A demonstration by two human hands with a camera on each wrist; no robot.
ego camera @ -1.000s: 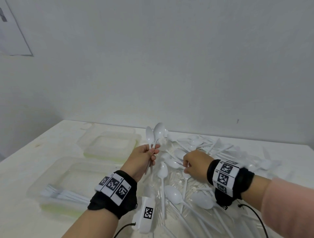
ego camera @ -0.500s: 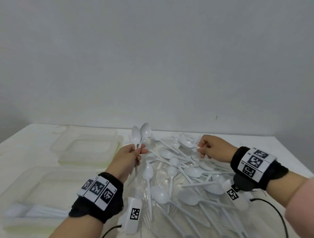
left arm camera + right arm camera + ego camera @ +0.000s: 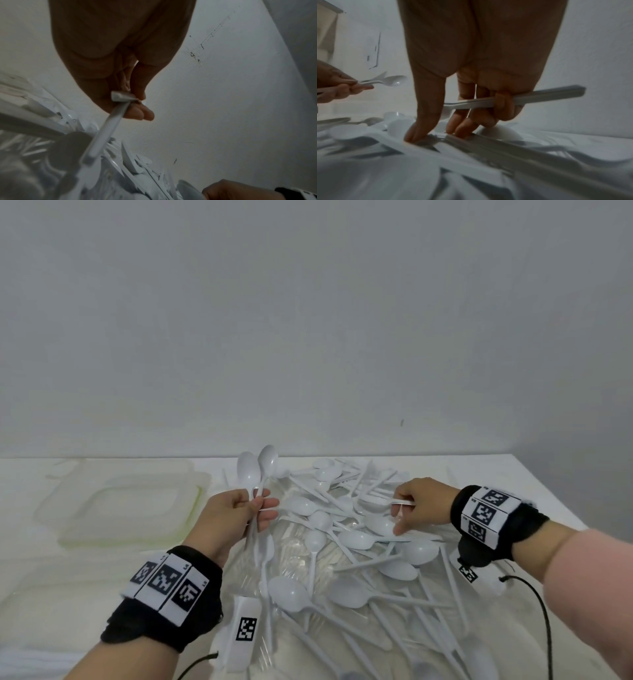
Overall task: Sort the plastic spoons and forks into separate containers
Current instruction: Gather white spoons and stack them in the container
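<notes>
Left hand [image 3: 233,517] fingers clamped on two spoons [image 3: 258,469], bowls up above the fingertips. Right hand [image 3: 419,503] curled round a utensil handle [image 3: 539,96], thumb and fingertips touching the cutlery pile [image 3: 359,546] below. Container [image 3: 120,501] beyond the left fingers.

The left hand [image 3: 236,517] is holding two white spoons [image 3: 257,470] upright by their handles, bowls up, above the pile of cutlery [image 3: 359,546]. The right hand [image 3: 419,505] is pinching a white handle [image 3: 404,503] over the pile. A clear container [image 3: 120,501] is standing at the left on the table [image 3: 20,491].
</notes>
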